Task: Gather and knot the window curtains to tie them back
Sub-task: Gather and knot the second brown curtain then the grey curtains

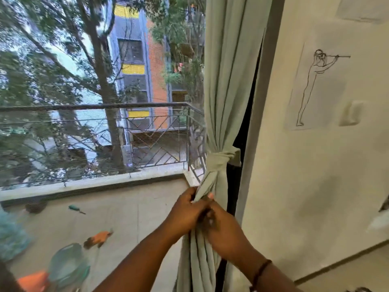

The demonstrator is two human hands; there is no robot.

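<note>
The curtain (225, 81) hangs gathered at the right edge of the window, beside the wall (315, 186), and a knot (219, 160) already cinches it just above both hands. Below the knot the tail drops in bunched folds straight into the grip. The left hand (185, 211) is closed around the tail from the window side, fingers wrapped over the cloth. The right hand (223, 228) is closed on the same tail from the wall side, touching the left hand, with a thumb tip showing against the fabric above.

As a judgement, this panel is close to done: the gathering is finished and the knot is formed, so what seems left is a pull downward to snug it and then letting the tail hang. Whether a second curtain waits on the other side of the window cannot be told; none shows here.

Much is hard to read. The fingers where the two hands meet are blurred, so how the cloth runs between them is unclear. The back of the knot is hidden, and the tail's lower end is cut off at the bottom edge. Left of the grip, beyond the mesh screen (84, 144), blurred things lie on the balcony floor (136, 218), too soft to name.
</note>
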